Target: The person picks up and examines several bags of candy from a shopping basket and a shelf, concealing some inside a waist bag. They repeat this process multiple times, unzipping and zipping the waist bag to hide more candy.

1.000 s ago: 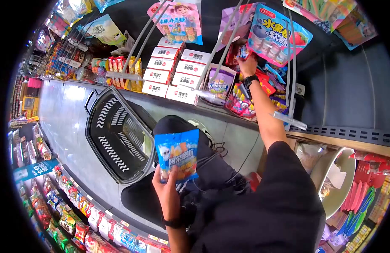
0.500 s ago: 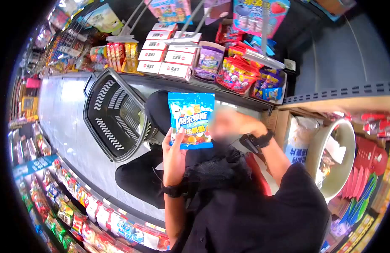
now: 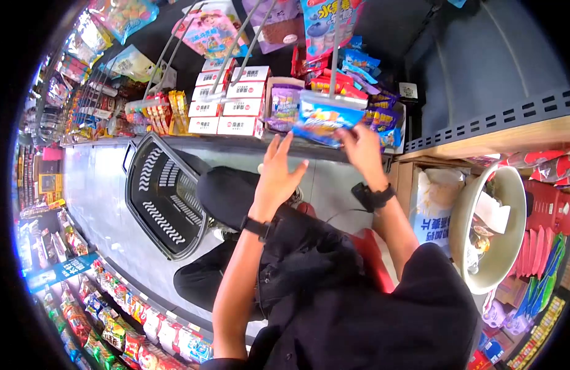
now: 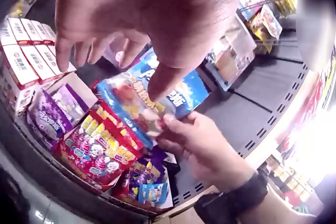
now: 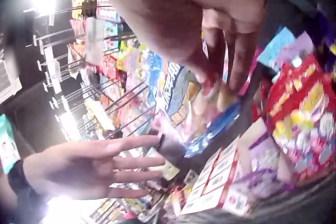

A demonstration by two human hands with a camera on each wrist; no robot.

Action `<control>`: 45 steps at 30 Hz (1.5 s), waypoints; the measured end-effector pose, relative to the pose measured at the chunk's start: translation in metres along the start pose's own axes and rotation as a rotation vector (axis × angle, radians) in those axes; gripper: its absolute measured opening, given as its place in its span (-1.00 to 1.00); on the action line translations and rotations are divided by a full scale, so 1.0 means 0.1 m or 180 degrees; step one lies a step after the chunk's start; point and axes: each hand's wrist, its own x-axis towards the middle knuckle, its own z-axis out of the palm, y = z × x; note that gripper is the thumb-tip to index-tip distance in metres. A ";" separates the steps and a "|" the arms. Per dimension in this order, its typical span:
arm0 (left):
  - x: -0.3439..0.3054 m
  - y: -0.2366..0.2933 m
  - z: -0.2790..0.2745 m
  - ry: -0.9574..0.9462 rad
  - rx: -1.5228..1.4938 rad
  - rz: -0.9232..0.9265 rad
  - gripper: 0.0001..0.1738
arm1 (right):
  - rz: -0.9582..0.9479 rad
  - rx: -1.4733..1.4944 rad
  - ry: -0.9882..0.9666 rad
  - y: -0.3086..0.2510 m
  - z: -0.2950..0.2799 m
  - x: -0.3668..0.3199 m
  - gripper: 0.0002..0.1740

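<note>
A blue candy bag (image 3: 325,117), slightly blurred, hangs tilted in front of the lower shelf. My right hand (image 3: 365,151) pinches its lower right part between thumb and fingers; in the left wrist view that thumb presses on the bag's clear window (image 4: 139,103). Just left of the bag, my left hand (image 3: 275,176) is spread with its fingers stretched toward the bag's left corner. The right wrist view shows the left hand (image 5: 94,166) flat and holding nothing. Behind the bag stand a box of purple candy bags (image 3: 285,106) and red candy bags (image 4: 100,150).
White boxes (image 3: 241,108) are stacked left of the purple bags. Metal display hooks (image 3: 334,49) stick out over the shelf. A black shopping basket (image 3: 168,197) stands on the floor at left. At right is a pale bin (image 3: 513,228) beside a wooden shelf edge (image 3: 482,140).
My right hand drew back from the shelf's packets and took the blue bag. My left hand let go of it and opened. The bag moved from over my lap up toward the shelf.
</note>
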 end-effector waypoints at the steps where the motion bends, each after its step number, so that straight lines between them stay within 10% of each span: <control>1: 0.15 0.06 0.06 -0.0009 0.0022 0.0153 -0.18 | -0.0289 -0.0163 0.0403 0.00 -0.17 0.20 -0.84; 6: 1.04 0.31 0.42 -0.0377 -0.0620 0.0465 -0.23 | -0.0940 -0.0516 0.1341 0.42 -0.65 1.35 -0.84; 10: 1.38 0.26 0.85 -0.0439 -0.1078 0.0340 -0.44 | -0.0359 -0.1048 0.0733 0.79 -0.58 2.05 -0.72; 14: 0.76 0.45 0.66 -0.1039 -0.1641 0.0058 -0.55 | -0.0307 -0.1077 0.0610 1.52 -0.25 2.31 -0.53; 16: 0.27 0.48 0.25 -0.0749 -0.1332 0.0059 -0.60 | 0.0214 -0.0845 0.0880 1.51 -0.15 2.21 -0.48; 20: -1.01 0.52 -0.78 0.0438 -0.0175 -0.0408 -0.60 | -0.0799 0.0003 0.1232 1.20 -0.11 1.44 -0.65; 22: -1.75 0.25 -1.06 0.1214 0.0600 -0.1019 -0.67 | -0.0642 0.0679 0.0618 0.69 -0.02 0.75 -0.79; 26: -3.12 -0.16 -1.17 0.2019 0.0512 -0.2309 -0.81 | 0.0125 0.0608 -0.2526 0.28 0.22 -0.50 -0.88; 32: -4.13 -0.46 -0.50 0.2593 -0.0719 -0.2742 -0.79 | 0.0502 0.0550 -0.2757 -0.36 0.55 -0.93 -0.87; 40: -3.91 -0.42 -0.44 0.2089 0.0026 -0.2743 -0.69 | -0.1642 -0.0772 -0.4249 -1.51 1.23 -1.20 -0.72; 45: -4.00 -0.54 -0.35 0.2730 -0.0115 -0.2213 -0.69 | -0.1595 -0.1598 -0.4249 -1.61 1.42 -1.43 -0.60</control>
